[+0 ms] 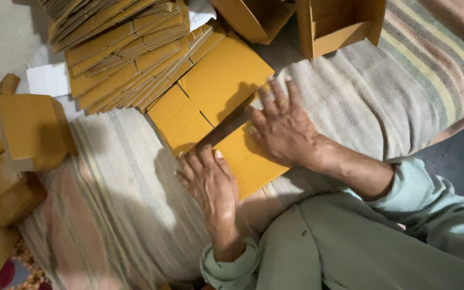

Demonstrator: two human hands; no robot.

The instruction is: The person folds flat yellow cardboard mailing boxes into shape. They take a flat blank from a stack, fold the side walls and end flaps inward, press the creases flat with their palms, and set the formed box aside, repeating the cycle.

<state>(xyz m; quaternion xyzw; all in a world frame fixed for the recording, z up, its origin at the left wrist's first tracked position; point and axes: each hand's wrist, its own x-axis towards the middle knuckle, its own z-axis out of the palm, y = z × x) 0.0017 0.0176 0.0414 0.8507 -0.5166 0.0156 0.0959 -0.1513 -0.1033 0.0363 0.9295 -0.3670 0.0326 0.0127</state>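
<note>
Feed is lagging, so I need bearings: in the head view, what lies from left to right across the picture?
Folded box → stack of flat cardboard blanks → left hand → right hand, both pressing the flat cardboard blank → open box → striped blanket.

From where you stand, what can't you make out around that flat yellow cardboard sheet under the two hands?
- Head view: the middle fold of the flat yellow cardboard sheet lies in dark shadow.
- The left hand and right hand cover the sheet's near end.
- The open brown cardboard box is cut off by the top edge.
- The stack of flat yellow cardboard blanks runs past the top edge; its count cannot be told.
</note>
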